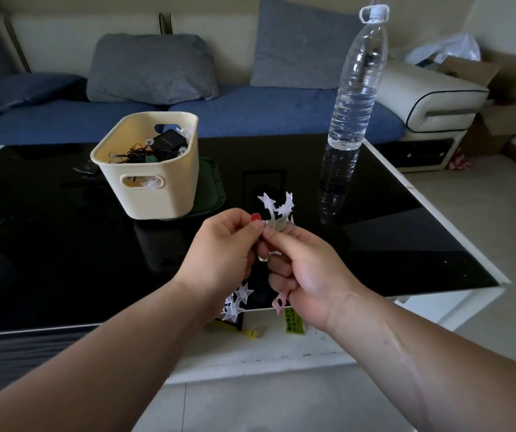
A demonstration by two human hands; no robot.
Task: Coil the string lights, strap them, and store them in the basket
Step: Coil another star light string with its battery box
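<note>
Both hands hold a bundle of clear star-shaped string lights [277,208] above the black glass table. My left hand [224,254] pinches the bundle from the left, and more stars hang below it near the table's front edge. My right hand [306,269] grips the bundle from the right, with a pink strap [280,302] sticking out under its fingers. The cream basket [169,194] stands at the back left of my hands and holds a dark coil of lights with a black box.
A tall clear water bottle [351,107] stands on the table to the right of the basket. A green lid [211,185] lies under the basket. Yellow straps [294,324] lie on the lower white shelf. A blue sofa with grey cushions runs behind the table [406,232].
</note>
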